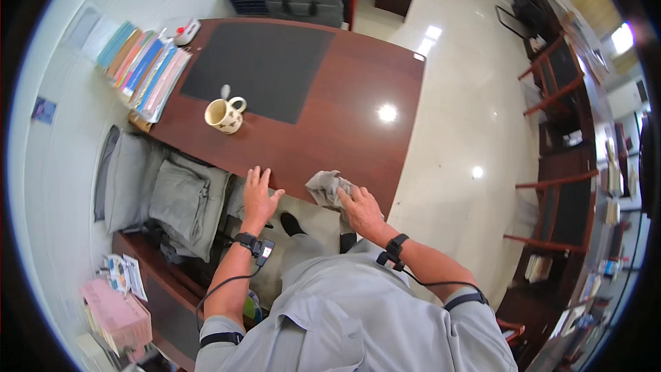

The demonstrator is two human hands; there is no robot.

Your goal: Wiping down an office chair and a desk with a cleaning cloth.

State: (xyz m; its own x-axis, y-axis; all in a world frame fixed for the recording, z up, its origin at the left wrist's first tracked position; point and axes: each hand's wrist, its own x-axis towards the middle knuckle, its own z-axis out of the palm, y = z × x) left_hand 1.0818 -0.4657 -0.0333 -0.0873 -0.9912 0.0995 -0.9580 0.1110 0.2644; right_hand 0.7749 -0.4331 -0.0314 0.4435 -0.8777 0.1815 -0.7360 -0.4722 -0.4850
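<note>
My right hand (361, 209) grips a crumpled grey cloth (325, 187) at the near edge of a reddish-brown wooden desk (356, 129). Part of the cloth hangs below the hand. My left hand (259, 199) is at the same edge further left, its fingers apart and reaching over the wood, with nothing in it. Whether those fingertips touch the desk I cannot tell. Beyond the left hand stands a cream mug (227, 118) with a brown pattern, its handle towards the back right. A spoon-like rounded end (225, 92) shows just behind the mug.
A dark inset panel (263, 67) covers the desk's back left. Upright folders (147, 72) and a white item with a red top (183, 32) stand along its left side. Grey cushions (181, 191) fill a chair at left. Across the tiled floor (454, 129) are wooden chairs (560, 212).
</note>
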